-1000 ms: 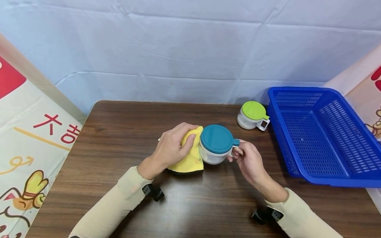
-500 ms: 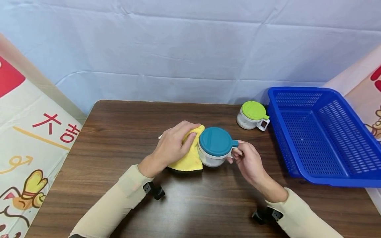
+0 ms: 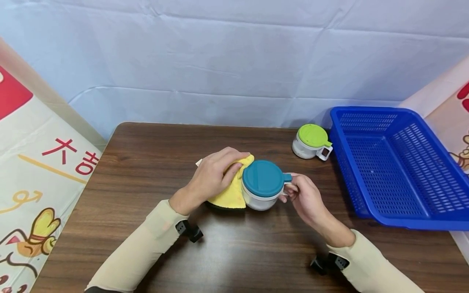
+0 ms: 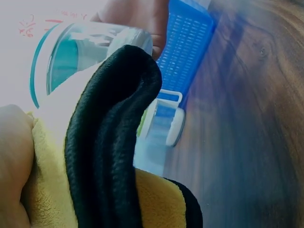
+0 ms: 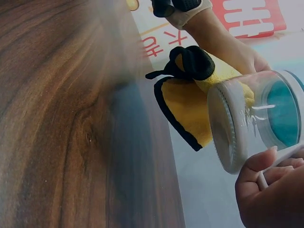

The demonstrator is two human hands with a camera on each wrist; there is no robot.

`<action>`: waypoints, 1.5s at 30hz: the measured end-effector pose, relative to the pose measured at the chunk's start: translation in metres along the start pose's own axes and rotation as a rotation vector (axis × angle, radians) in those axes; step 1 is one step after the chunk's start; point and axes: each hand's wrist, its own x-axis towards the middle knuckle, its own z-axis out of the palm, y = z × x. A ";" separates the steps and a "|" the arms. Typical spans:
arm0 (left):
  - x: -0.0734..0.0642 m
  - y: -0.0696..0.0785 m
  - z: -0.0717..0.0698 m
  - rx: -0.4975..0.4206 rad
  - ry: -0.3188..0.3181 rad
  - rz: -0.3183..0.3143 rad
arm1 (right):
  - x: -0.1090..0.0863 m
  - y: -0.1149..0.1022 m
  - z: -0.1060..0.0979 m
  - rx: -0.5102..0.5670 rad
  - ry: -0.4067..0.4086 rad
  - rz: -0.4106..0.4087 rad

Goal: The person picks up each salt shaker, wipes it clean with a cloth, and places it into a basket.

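Note:
A clear jar (image 3: 261, 202) with a teal lid and a white side handle is held above the table. My right hand (image 3: 307, 198) grips it by the handle, fingers curled around, as the right wrist view also shows. My left hand (image 3: 212, 175) holds a yellow cloth (image 3: 230, 197) with black edging against the jar's left side. Folds of the cloth (image 4: 52, 185) hang below the left hand in the left wrist view. Through the clear wall of the jar (image 5: 254, 116), the teal lid shows in the right wrist view.
A smaller jar (image 3: 311, 140) with a lime-green lid stands at the back right of the brown wooden table (image 3: 154, 150). Right beside it is a blue perforated plastic basket (image 3: 388, 162). A pale cloth backdrop (image 3: 234, 61) hangs behind the table.
The teal-lidded jar has shifted slightly toward me and to the left. My left hand with the yellow cloth has moved a little away from me along the jar's side.

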 end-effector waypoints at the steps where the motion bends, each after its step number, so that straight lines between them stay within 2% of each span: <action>1: 0.000 0.000 0.000 -0.006 -0.004 0.009 | 0.000 0.000 -0.001 -0.014 -0.009 0.005; 5: 0.001 -0.001 -0.001 -0.034 -0.020 0.024 | 0.000 0.000 -0.002 -0.045 -0.045 0.012; 12: 0.004 0.000 -0.001 -0.099 -0.048 0.003 | 0.000 0.000 -0.002 -0.026 -0.061 0.001; 22: 0.009 0.000 -0.002 -0.107 -0.117 -0.032 | 0.000 0.001 -0.004 -0.035 -0.099 0.023; 36: 0.015 -0.002 0.000 -0.150 -0.154 -0.030 | 0.000 0.002 -0.005 -0.045 -0.148 0.037; 45: 0.020 -0.003 0.002 -0.210 -0.203 -0.027 | 0.001 0.002 -0.004 -0.031 -0.166 0.032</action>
